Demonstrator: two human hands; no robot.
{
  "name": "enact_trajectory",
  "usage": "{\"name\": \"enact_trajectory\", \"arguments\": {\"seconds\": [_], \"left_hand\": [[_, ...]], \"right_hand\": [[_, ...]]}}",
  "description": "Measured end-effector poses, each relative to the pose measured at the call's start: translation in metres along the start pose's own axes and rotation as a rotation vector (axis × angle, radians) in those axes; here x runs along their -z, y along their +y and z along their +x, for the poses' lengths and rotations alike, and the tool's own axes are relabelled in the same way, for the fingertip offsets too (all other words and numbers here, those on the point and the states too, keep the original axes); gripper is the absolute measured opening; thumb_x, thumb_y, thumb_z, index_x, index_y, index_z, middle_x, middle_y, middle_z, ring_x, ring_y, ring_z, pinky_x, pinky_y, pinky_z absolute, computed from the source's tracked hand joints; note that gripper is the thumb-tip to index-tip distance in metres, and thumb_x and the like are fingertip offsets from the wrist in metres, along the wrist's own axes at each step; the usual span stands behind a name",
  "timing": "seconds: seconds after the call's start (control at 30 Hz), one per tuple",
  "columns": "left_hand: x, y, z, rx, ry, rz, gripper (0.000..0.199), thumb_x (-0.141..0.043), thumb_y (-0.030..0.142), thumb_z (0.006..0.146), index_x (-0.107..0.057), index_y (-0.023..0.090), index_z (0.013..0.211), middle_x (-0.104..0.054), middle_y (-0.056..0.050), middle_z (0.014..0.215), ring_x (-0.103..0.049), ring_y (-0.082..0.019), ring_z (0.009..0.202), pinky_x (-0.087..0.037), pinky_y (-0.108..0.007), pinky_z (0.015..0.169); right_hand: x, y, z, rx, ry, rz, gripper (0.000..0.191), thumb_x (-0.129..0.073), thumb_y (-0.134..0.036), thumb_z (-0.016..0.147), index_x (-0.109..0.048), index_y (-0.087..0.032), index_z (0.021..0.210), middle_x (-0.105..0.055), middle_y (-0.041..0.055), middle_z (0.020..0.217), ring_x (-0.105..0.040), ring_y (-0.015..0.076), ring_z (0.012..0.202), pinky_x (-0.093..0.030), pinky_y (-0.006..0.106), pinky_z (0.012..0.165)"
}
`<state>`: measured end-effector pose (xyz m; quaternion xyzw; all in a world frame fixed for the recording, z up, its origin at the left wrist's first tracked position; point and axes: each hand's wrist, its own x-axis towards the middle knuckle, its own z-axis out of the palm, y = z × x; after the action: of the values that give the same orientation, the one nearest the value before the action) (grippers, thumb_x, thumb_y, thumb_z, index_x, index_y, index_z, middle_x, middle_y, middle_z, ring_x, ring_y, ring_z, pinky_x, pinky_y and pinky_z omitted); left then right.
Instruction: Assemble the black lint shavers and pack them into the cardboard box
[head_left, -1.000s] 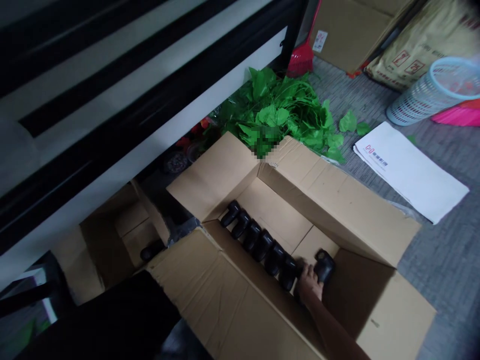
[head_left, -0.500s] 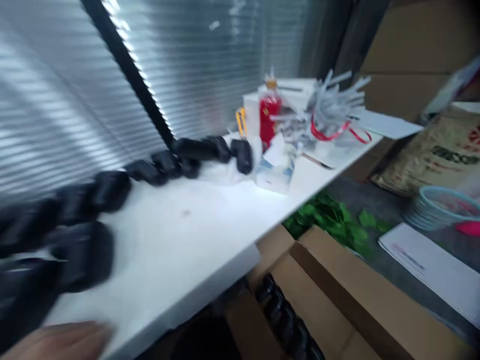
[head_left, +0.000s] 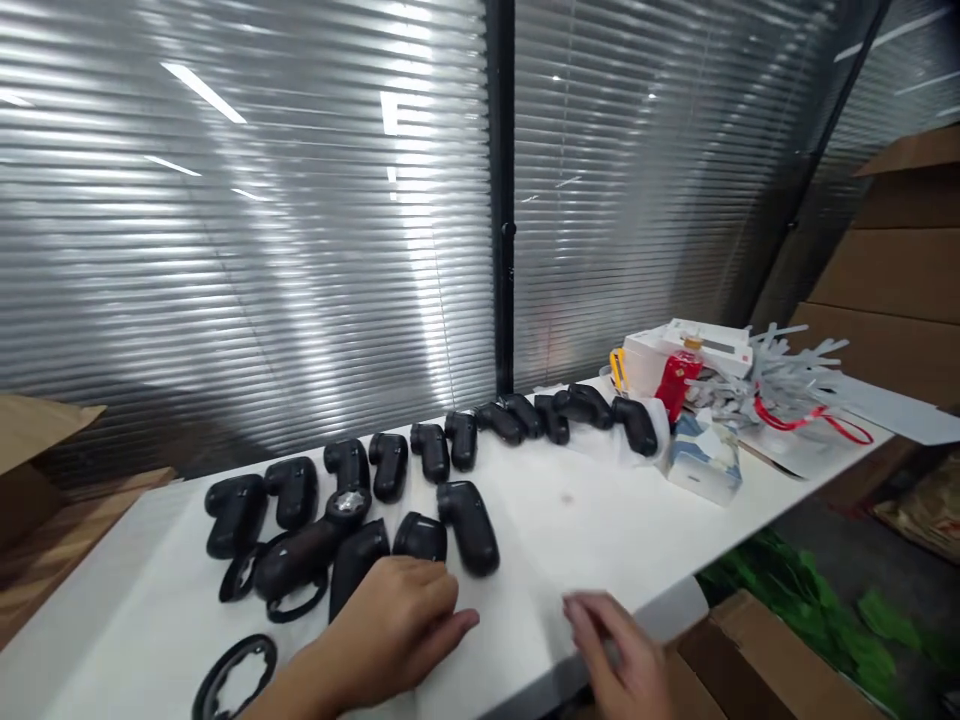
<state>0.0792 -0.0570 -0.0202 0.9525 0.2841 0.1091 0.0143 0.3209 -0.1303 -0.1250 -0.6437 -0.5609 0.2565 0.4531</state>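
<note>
My left hand [head_left: 405, 625] is over the near part of the white table, thumb pointing right and the other fingers mostly hidden beneath it. Just beyond its knuckles, a short black housing [head_left: 420, 538] sits partly covered; whether I touch it cannot be made out. A black elbow-shaped housing [head_left: 470, 530] lies a little farther off. At the table's front edge my right hand [head_left: 622, 650] is slightly blurred, with thumb and forefinger apart and nothing visible between them. Black rings [head_left: 236, 680] and a dark handle-like piece with a shiny round end [head_left: 300, 555] lie to the left.
Several more black elbow-shaped housings [head_left: 388, 467] line the back of the white table [head_left: 547, 560] below the blinds. Right of them are a tissue box [head_left: 705, 470], a red bottle [head_left: 677, 383] and grey strips [head_left: 787, 370]. An open cardboard box [head_left: 739, 650] stands below the edge.
My view has swung left and up, bringing in the rings and the full row of housings. Both hands now show; earlier only one blurred hand was visible at the lower left.
</note>
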Motion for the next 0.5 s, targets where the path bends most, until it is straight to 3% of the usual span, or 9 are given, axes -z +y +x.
{"name": "enact_trajectory", "arguments": {"seconds": [0.03,0.07,0.17,0.23,0.33,0.5], "left_hand": [[0.004,-0.007,-0.002,0.039,0.001,-0.022,0.031,-0.043,0.029,0.100,-0.047,0.018,0.071,-0.056,-0.001,0.067,-0.052,-0.015,0.059,-0.029,-0.029,0.057],[0.007,-0.013,-0.003,0.070,0.006,-0.045,0.031,-0.045,0.030,0.100,-0.047,0.018,0.071,-0.056,-0.001,0.067,-0.052,-0.015,0.060,-0.030,-0.029,0.057],[0.015,-0.032,-0.006,0.110,0.034,-0.095,0.031,-0.049,0.031,0.098,-0.048,0.018,0.071,-0.057,0.000,0.067,-0.052,-0.014,0.059,-0.031,-0.027,0.057],[0.020,-0.043,-0.008,0.127,0.053,-0.131,0.030,-0.051,0.030,0.097,-0.050,0.017,0.071,-0.058,0.001,0.068,-0.053,-0.013,0.059,-0.032,-0.025,0.057],[0.027,-0.057,-0.010,0.161,0.084,-0.187,0.031,-0.051,0.032,0.098,-0.052,0.017,0.071,-0.059,0.001,0.068,-0.053,-0.012,0.058,-0.035,-0.024,0.056],[0.033,-0.067,-0.013,0.233,0.144,-0.269,0.026,-0.050,0.035,0.099,-0.058,0.018,0.081,-0.063,0.001,0.075,-0.058,-0.014,0.064,-0.042,-0.024,0.059]], "right_hand": [[-0.009,-0.025,0.020,0.019,-0.032,-0.024,0.041,-0.042,-0.054,0.095,-0.066,-0.023,0.102,-0.071,0.0090,0.100,-0.066,0.0220,0.082,-0.053,0.032,0.069],[-0.019,-0.046,0.040,0.036,-0.060,-0.057,0.040,-0.044,-0.053,0.094,-0.064,-0.023,0.111,-0.069,0.0088,0.111,-0.066,0.0213,0.084,-0.052,0.033,0.072],[-0.053,-0.086,0.090,0.025,-0.123,-0.192,0.048,-0.047,-0.044,0.093,-0.052,-0.020,0.134,-0.059,0.0131,0.135,-0.063,0.0273,0.107,-0.047,0.045,0.094],[-0.072,-0.093,0.110,-0.004,-0.194,-0.268,0.056,-0.056,-0.043,0.090,-0.049,-0.016,0.138,-0.061,0.0160,0.132,-0.059,0.0321,0.117,-0.043,0.053,0.099],[-0.092,-0.085,0.120,-0.071,-0.268,-0.306,0.062,-0.065,-0.040,0.086,-0.047,-0.017,0.140,-0.065,0.0142,0.123,-0.059,0.0326,0.117,-0.042,0.058,0.101],[-0.092,-0.082,0.113,-0.185,-0.244,-0.065,0.060,-0.060,-0.035,0.089,-0.043,-0.015,0.143,-0.063,0.0148,0.127,-0.056,0.0308,0.122,-0.036,0.055,0.108]]}}
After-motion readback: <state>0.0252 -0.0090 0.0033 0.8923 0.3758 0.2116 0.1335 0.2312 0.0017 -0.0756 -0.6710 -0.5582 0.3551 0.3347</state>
